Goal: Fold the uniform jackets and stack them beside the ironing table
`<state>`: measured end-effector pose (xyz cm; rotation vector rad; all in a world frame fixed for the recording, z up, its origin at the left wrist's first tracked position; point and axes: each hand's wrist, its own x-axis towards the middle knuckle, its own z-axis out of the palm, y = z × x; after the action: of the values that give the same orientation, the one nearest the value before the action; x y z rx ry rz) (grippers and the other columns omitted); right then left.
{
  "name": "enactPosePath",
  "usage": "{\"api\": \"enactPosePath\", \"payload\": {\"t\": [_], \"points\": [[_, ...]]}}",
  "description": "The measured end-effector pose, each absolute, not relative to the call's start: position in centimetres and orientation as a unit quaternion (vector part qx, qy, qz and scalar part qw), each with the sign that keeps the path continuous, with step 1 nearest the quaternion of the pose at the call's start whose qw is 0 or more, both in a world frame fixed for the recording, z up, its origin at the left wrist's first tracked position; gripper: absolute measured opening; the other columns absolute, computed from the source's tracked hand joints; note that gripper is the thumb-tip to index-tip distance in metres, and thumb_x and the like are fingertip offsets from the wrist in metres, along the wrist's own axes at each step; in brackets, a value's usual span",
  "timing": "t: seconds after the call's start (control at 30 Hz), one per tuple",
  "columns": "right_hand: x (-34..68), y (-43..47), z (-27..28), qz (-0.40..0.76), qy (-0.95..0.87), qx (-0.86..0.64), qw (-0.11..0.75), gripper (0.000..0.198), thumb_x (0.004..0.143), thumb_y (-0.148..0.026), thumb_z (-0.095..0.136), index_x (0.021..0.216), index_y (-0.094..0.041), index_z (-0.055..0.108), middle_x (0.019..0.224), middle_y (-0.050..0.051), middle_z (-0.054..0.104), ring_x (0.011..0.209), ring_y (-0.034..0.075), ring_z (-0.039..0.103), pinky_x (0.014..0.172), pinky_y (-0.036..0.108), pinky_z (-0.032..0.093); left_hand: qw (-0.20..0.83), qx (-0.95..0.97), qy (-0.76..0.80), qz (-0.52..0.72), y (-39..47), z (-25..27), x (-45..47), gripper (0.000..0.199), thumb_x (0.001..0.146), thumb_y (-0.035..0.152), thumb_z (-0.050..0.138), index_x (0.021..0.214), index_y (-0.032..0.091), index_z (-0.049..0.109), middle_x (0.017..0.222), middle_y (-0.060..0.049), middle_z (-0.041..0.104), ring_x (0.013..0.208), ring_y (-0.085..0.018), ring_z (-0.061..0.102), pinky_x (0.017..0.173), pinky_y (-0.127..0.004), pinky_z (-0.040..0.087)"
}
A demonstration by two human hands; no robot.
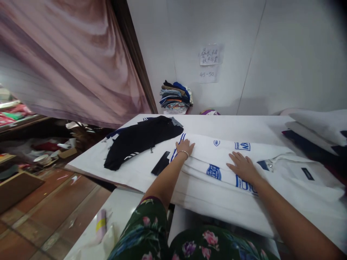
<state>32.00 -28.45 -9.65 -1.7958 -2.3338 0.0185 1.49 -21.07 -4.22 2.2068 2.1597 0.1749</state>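
A white long garment with blue printed lettering and badges (pixel 200 153) lies spread on the table, its collar end toward the right. My left hand (pixel 185 147), with a bracelet at the wrist, rests on the end trimmed with blue stripes, fingers spread. On the printed part farther right lies my right hand (pixel 242 166), flat with its fingers apart. A small dark flat object (pixel 161 164) is beside the striped end, close to my left forearm. Left of that, a black garment with white stripes (pixel 138 141) lies over other clothes.
The white table (pixel 130 177) runs across the view. Folded clothes (pixel 176 95) are stacked against the wall, below paper notes (pixel 208 55). More white and dark garments (pixel 320 130) are piled at the right. A pink curtain (pixel 89 61) hangs at the left.
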Motion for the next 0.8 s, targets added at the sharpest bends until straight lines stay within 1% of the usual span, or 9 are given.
{"api": "enactPosePath", "payload": {"t": [0.07, 0.1, 0.23, 0.33, 0.4, 0.47, 0.57, 0.7, 0.8], "points": [[32.0, -28.4, -9.7, 0.005, -0.789, -0.606, 0.097, 0.060, 0.089, -0.055, 0.027, 0.139, -0.024, 0.041, 0.149, 0.007, 0.033, 0.139, 0.027, 0.023, 0.110, 0.052, 0.019, 0.049, 0.703, 0.708, 0.048, -20.6, -4.1, 0.5, 0.054, 0.093, 0.051, 0.021, 0.129, 0.024, 0.050, 0.146, -0.007, 0.039, 0.132, -0.027, 0.031, 0.106, -0.053, 0.022], [32.1, -28.3, -9.7, 0.006, -0.790, -0.605, 0.098, 0.060, 0.089, -0.055, 0.027, 0.139, -0.024, 0.041, 0.149, 0.007, 0.033, 0.139, 0.027, 0.023, 0.110, 0.053, 0.019, 0.050, 0.706, 0.705, 0.044, -20.4, -4.1, 0.3, 0.052, 0.093, 0.049, 0.024, 0.129, 0.024, 0.050, 0.146, -0.006, 0.038, 0.132, -0.026, 0.032, 0.106, -0.053, 0.023], [31.9, -28.2, -9.6, 0.017, -0.789, -0.604, 0.109, 0.060, 0.089, -0.055, 0.029, 0.138, -0.023, 0.041, 0.149, 0.009, 0.033, 0.139, 0.028, 0.023, 0.110, 0.054, 0.019, 0.004, 0.718, 0.696, 0.021, -20.4, -4.0, 0.9, 0.046, 0.091, 0.044, 0.033, 0.127, 0.021, 0.052, 0.144, -0.010, 0.041, 0.131, -0.028, 0.033, 0.108, -0.058, 0.014], [31.6, -28.4, -9.0, 0.033, -0.787, -0.606, 0.113, 0.059, 0.089, -0.054, 0.031, 0.139, -0.022, 0.040, 0.149, 0.010, 0.031, 0.139, 0.028, 0.023, 0.110, 0.053, 0.018, -0.043, 0.722, 0.689, 0.034, -20.8, -3.7, 2.8, 0.050, 0.092, 0.046, 0.030, 0.129, 0.020, 0.051, 0.144, -0.012, 0.040, 0.134, -0.029, 0.029, 0.109, -0.060, 0.008], [31.4, -28.5, -8.4, 0.048, -0.785, -0.608, 0.111, 0.060, 0.089, -0.053, 0.033, 0.140, -0.021, 0.040, 0.150, 0.011, 0.030, 0.139, 0.028, 0.021, 0.110, 0.053, 0.016, -0.047, 0.752, 0.655, 0.050, -21.0, -3.9, 4.4, 0.056, 0.092, 0.051, 0.027, 0.134, 0.021, 0.047, 0.149, -0.010, 0.032, 0.139, -0.028, 0.020, 0.110, -0.057, 0.009], [31.2, -28.3, -7.7, 0.068, -0.783, -0.608, 0.109, 0.062, 0.089, -0.053, 0.036, 0.141, -0.020, 0.038, 0.151, 0.011, 0.028, 0.140, 0.027, 0.019, 0.111, 0.052, 0.014, -0.023, 0.787, 0.616, 0.038, -21.2, -4.6, 5.8, 0.061, 0.091, 0.056, 0.023, 0.139, 0.022, 0.041, 0.152, -0.007, 0.025, 0.141, -0.027, 0.016, 0.111, -0.055, 0.011], [31.2, -28.2, -6.6, 0.114, -0.777, -0.608, 0.115, 0.064, 0.089, -0.054, 0.039, 0.142, -0.019, 0.036, 0.152, 0.011, 0.026, 0.141, 0.027, 0.016, 0.112, 0.052, 0.010, 0.015, 0.802, 0.597, -0.005, -21.4, -6.1, 6.9, 0.064, 0.090, 0.058, 0.021, 0.142, 0.023, 0.035, 0.153, -0.006, 0.022, 0.141, -0.027, 0.017, 0.111, -0.055, 0.013], [32.2, -29.6, -5.0, 0.193, -0.764, -0.597, 0.154, 0.064, 0.088, -0.054, 0.043, 0.143, -0.022, 0.035, 0.152, 0.009, 0.025, 0.141, 0.024, 0.016, 0.113, 0.047, 0.012, 0.008, 0.802, 0.597, -0.013, -21.2, -7.2, 6.8, 0.065, 0.090, 0.058, 0.020, 0.143, 0.025, 0.034, 0.153, -0.006, 0.023, 0.141, -0.027, 0.017, 0.111, -0.055, 0.014], [34.7, -32.1, -4.3, 0.163, -0.751, -0.611, 0.191, 0.062, 0.088, -0.052, 0.045, 0.142, -0.024, 0.038, 0.151, 0.008, 0.026, 0.141, 0.025, 0.017, 0.113, 0.048, 0.011, -0.005, 0.805, 0.593, -0.008, -21.0, -7.1, 6.6, 0.065, 0.090, 0.057, 0.019, 0.143, 0.025, 0.035, 0.152, -0.006, 0.025, 0.140, -0.027, 0.019, 0.110, -0.056, 0.016]]}}
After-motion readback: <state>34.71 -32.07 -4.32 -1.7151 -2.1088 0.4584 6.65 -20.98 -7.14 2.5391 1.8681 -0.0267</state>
